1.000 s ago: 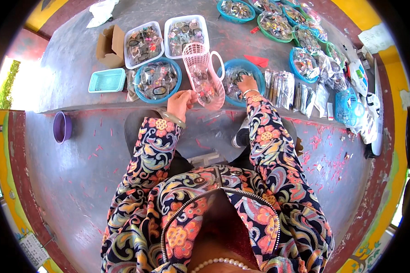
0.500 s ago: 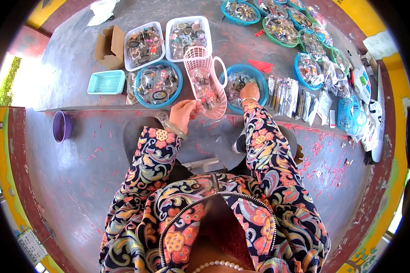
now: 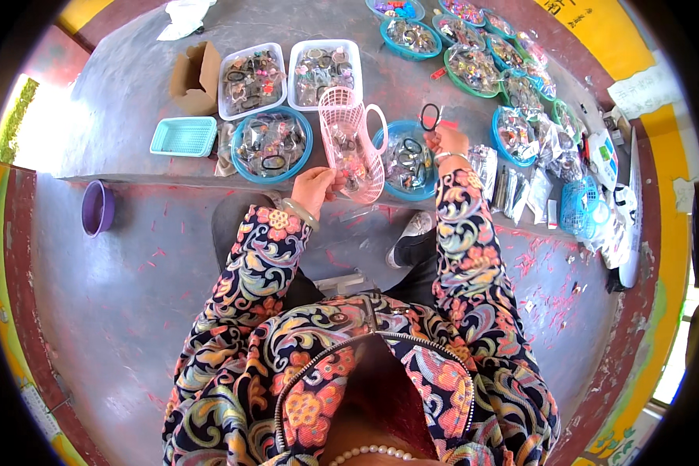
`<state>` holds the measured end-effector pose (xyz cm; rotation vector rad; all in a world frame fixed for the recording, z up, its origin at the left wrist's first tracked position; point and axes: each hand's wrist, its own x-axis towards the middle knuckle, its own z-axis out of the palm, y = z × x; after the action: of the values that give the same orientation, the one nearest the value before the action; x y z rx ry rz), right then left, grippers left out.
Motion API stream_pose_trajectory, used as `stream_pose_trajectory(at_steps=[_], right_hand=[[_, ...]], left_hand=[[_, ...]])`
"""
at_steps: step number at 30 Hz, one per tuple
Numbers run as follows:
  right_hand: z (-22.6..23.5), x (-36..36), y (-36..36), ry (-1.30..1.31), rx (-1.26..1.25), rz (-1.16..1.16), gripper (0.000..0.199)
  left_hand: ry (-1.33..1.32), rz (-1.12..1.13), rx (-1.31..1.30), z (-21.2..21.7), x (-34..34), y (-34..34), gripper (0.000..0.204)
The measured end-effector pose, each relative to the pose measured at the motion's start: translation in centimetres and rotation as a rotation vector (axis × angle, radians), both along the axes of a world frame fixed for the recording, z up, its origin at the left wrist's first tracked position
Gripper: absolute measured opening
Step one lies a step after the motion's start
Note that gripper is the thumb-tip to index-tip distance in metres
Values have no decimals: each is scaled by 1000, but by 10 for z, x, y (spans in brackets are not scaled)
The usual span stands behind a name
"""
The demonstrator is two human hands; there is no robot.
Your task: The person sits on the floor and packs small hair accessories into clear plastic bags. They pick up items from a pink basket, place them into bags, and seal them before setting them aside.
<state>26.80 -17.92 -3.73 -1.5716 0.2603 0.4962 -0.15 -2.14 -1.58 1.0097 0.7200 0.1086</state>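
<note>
My right hand (image 3: pixel 450 143) is raised just right of a blue round basket (image 3: pixel 435 185). Its fingers pinch a clear packet with a black hair tie (image 3: pixel 429 117) standing up above them. At the near left edge of a pink plastic basket (image 3: pixel 336 99) with a looped handle, the fingers of my left hand (image 3: pixel 316 189) are closed on its side. Small clear packets with colourful pieces (image 3: pixel 355 167) lie inside the pink basket. The blue basket beside it also contains packets of hair ties (image 3: pixel 406 161).
Another blue basket (image 3: pixel 309 155) and two white trays (image 3: pixel 359 58) of packets stand to the left, with a cardboard box (image 3: pixel 196 78) and turquoise tray (image 3: pixel 182 137). Several filled baskets (image 3: pixel 421 54) crowd the far right. A purple bucket (image 3: pixel 97 210) is on the floor.
My right hand has come up out of the blue basket and moved right, lifting a packet with a black hair tie. My left hand stays at the pink basket.
</note>
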Motion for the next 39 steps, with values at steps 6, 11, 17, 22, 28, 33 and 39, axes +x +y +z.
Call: stream_pose_trajectory(at_steps=[6, 11, 17, 22, 28, 33, 39], right_hand=[[61, -99, -9, -50, 271, 330, 16], [37, -173, 0, 9, 178, 373, 18], [22, -185, 15, 31, 173, 493, 18], [15, -175, 16, -23, 73, 610, 27], [20, -172, 19, 11, 268, 528, 28], [35, -166, 19, 40, 278, 477, 23], [30, -149, 14, 144, 245, 660, 18]], left_hand=[[-80, -61, -14, 5, 1, 1, 21], [-127, -90, -72, 16, -3, -4, 24], [-52, -51, -2, -6, -2, 2, 24], [-80, 9, -33, -10, -2, 3, 23], [-124, -38, -12, -1, -2, -1, 25], [-96, -294, 221, 7, -3, -2, 25], [-94, -327, 318, 3, -5, 3, 24]])
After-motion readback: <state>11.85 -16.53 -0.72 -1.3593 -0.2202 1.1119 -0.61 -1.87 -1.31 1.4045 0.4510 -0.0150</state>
